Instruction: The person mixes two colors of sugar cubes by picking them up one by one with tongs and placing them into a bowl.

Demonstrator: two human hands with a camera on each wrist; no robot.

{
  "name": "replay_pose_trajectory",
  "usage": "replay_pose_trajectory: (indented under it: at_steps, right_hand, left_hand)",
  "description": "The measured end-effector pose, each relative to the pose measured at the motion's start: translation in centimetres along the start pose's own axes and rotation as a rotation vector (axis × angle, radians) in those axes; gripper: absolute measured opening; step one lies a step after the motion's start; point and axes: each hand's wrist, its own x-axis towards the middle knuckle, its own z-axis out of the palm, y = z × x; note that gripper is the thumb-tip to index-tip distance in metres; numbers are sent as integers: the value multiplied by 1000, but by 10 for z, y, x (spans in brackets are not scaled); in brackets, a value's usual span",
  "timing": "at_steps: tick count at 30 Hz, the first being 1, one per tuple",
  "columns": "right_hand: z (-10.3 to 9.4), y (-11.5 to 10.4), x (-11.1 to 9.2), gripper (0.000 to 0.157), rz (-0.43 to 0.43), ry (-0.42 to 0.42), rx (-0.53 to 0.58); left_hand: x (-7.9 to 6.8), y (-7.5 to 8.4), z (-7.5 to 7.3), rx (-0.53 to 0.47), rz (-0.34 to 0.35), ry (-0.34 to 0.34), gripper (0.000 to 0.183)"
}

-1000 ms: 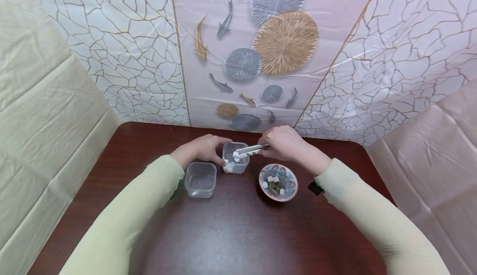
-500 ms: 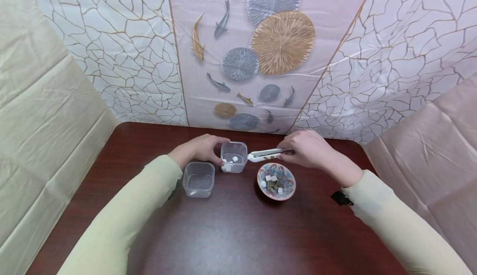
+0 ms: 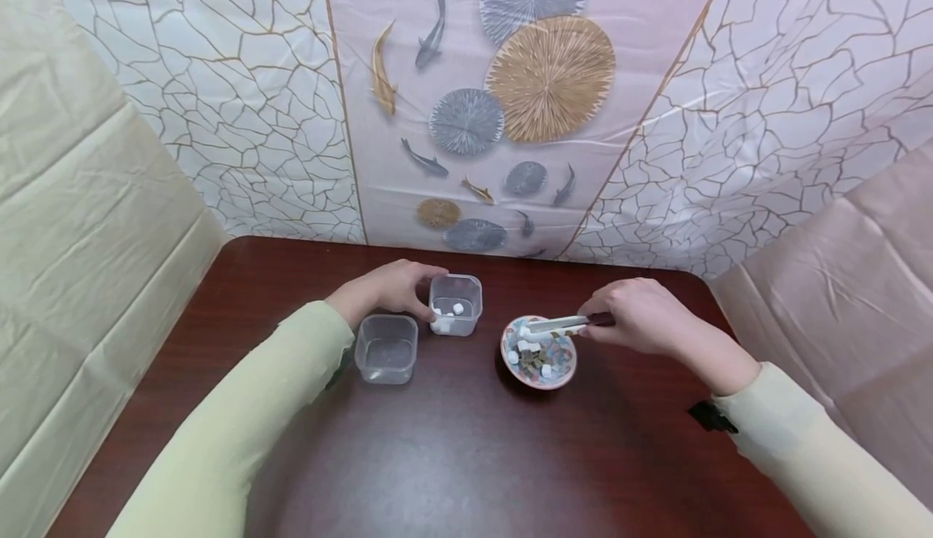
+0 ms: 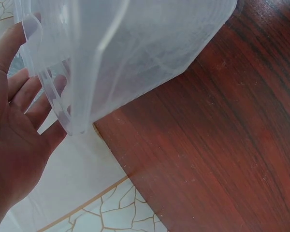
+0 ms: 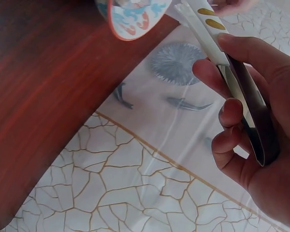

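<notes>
My right hand (image 3: pixel 645 315) holds a pair of tongs (image 3: pixel 561 324) with white, patterned arms and dark handles. Their tips overlap the far side of a patterned bowl (image 3: pixel 567 374), which holds several white cubes (image 3: pixel 547 371) and greenish-brown pieces (image 3: pixel 530 361). I cannot tell whether a cube is between the tips. In the right wrist view, thumb and fingers wrap the tongs' dark handle (image 5: pixel 253 104). My left hand (image 3: pixel 389 287) grips the left side of a clear plastic container (image 3: pixel 466 323), thumb at its near corner; white cubes (image 3: pixel 457 309) lie inside.
A second clear container (image 3: pixel 388 372), with nothing visible in it, stands left of the first, close to my left wrist. All stand on a dark red-brown table (image 3: pixel 437 457). A patterned cloth backdrop (image 3: pixel 408 222) rises behind the far edge, with plain cloth at both sides.
My right hand has carried the tongs from over the cube container rightward and back to the bowl, where the tips now overlap its far side. The left hand stays at its container.
</notes>
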Motion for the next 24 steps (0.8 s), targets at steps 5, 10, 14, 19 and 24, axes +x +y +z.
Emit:
replay_pose_trajectory:
  at_steps: [5, 10, 14, 19, 24]
  right_hand:
    - [3, 0, -6, 10, -11, -32, 6]
    - [6, 0, -8, 10, -19, -56, 15]
    - [7, 0, -7, 10, -10, -50, 18]
    - [6, -1, -4, 10, -3, -42, 25]
    - [5, -4, 4, 12, -9, -4, 22]
  left_hand:
    - [0, -3, 0, 0, -16, -7, 89]
    - [0, -4, 0, -7, -26, -13, 90]
    - [0, -4, 0, -1, -21, -7, 89]
    - [0, -2, 1, 11, -11, -2, 89]
    - [1, -2, 1, 1, -9, -3, 89]
